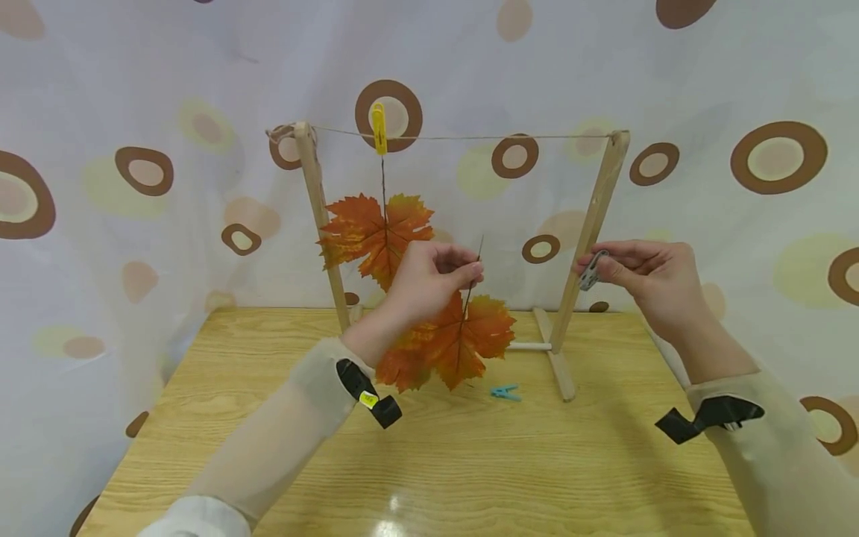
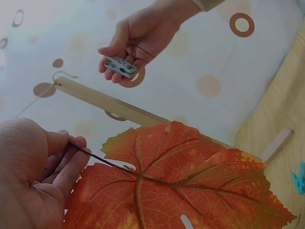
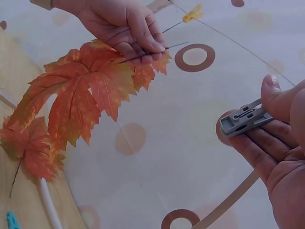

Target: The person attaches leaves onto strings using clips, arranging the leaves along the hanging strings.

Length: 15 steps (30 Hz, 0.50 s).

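My left hand [image 1: 432,280] pinches the thin dark stem of an orange artificial maple leaf [image 1: 478,339] between thumb and fingers; the leaf hangs below the hand. To the right, my right hand [image 1: 661,287] holds a grey clothespin [image 3: 240,121] between thumb and fingers, its jaws pointing away from the palm. A yellow clothespin [image 1: 379,128] grips the string [image 1: 470,138], and from it a second maple leaf [image 1: 376,227] hangs by its stem, partly behind my left hand. Another orange leaf [image 3: 29,148] lies on the table, partly hidden in the head view.
Two wooden posts [image 1: 597,201] hold up the string, with a foot [image 1: 560,365] and a white crossbar [image 1: 530,346] low down. A blue clothespin [image 1: 505,392] lies on the wooden table [image 1: 429,462]. Behind hangs a patterned cloth [image 1: 725,89].
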Each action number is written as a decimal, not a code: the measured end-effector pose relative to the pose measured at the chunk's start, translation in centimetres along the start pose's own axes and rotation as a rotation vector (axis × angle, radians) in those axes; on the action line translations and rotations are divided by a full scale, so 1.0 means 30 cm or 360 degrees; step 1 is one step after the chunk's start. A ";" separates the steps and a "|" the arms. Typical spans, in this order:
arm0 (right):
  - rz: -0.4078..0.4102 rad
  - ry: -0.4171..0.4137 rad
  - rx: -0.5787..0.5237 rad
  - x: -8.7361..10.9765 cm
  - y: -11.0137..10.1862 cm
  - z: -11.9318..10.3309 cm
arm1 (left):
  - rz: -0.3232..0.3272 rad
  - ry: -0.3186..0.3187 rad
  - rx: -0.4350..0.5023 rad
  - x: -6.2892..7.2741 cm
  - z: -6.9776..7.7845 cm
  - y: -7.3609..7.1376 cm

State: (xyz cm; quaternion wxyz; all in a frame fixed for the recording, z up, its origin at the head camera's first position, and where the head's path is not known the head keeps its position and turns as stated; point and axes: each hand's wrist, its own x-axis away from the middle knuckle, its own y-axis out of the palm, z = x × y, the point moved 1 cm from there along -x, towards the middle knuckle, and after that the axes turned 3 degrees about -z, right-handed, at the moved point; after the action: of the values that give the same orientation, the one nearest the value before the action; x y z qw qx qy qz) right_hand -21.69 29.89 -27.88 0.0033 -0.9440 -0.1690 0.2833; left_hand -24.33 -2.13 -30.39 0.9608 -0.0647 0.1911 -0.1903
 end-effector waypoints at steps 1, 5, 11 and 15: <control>0.0000 -0.0005 -0.0023 -0.009 0.002 -0.007 | 0.0013 0.0006 0.0001 -0.006 0.003 -0.002; 0.0029 0.0001 -0.0082 -0.040 0.010 -0.041 | 0.0044 0.0021 -0.0006 -0.030 0.016 -0.010; 0.0069 -0.0029 -0.0169 -0.097 0.019 -0.110 | 0.0074 0.0039 -0.0021 -0.064 0.042 -0.019; 0.0097 -0.0051 -0.0171 -0.140 0.032 -0.155 | 0.0095 0.0036 -0.0024 -0.086 0.058 -0.023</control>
State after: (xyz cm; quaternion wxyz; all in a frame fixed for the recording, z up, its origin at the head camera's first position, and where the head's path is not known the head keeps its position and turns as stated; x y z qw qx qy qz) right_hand -22.18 28.06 -21.82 -0.0588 -0.9429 -0.1552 0.2889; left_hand -26.09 -1.68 -27.78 0.9633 -0.0642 0.2052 -0.1609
